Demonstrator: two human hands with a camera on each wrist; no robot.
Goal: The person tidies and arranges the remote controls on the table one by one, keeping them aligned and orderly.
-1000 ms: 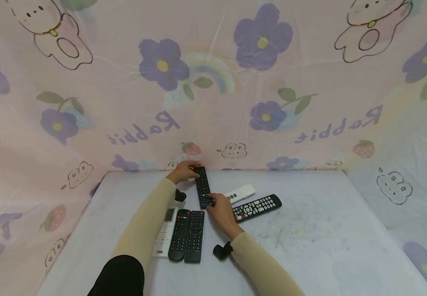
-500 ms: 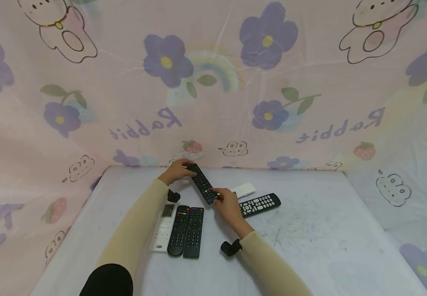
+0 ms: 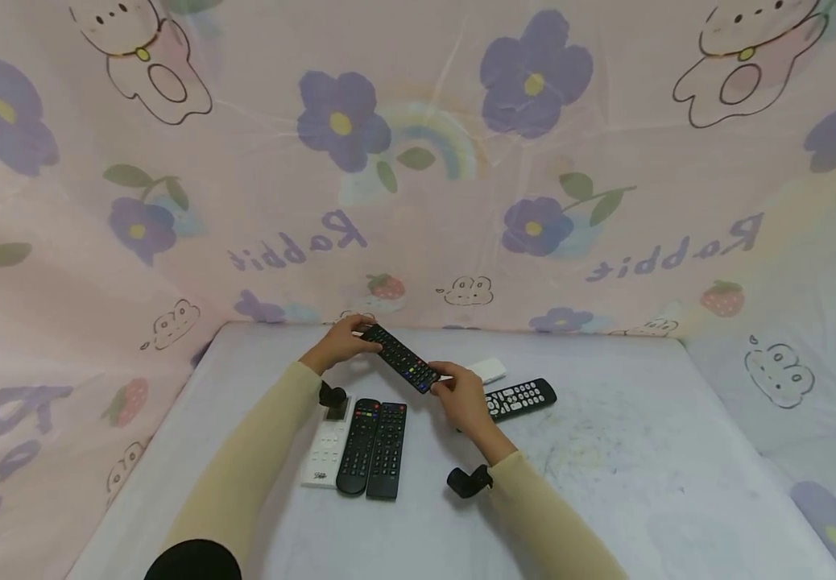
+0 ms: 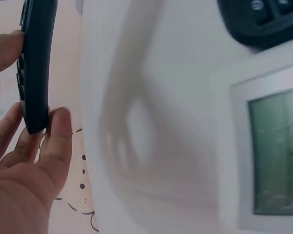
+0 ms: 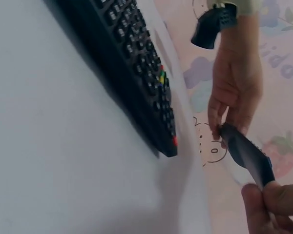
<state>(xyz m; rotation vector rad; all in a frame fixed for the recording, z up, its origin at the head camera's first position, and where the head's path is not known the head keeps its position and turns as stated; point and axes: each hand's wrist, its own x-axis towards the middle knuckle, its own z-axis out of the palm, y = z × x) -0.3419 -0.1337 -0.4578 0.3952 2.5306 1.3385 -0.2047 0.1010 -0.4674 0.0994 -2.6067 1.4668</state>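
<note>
Gripping a slim black remote (image 3: 399,359) by its two ends, the left hand (image 3: 341,343) and the right hand (image 3: 463,398) hold it clear of the table (image 3: 628,475), slanting, with its keys toward the head camera; the left fingers (image 4: 61,129) are clamped on the farther end, thumb against the key side and the others behind; the right fingers (image 5: 254,201) pinch the nearer end, close to the coloured keys; it looks light and stiff, probably hard plastic, with a smooth casing that could slide a little in dry fingers; the keys look rubbery and would likely give under a thumb, so the best hold seems to be the long side edges or the very ends; it seems sturdy enough, though a drop could loosen a cover; nearer the body lie a white remote with a display (image 3: 329,451), a round-ended black remote (image 3: 357,449) and a square-ended black remote (image 3: 386,453); a black remote with pale keys (image 3: 523,399) and a white device (image 3: 489,370) lie partly behind the right hand
</note>
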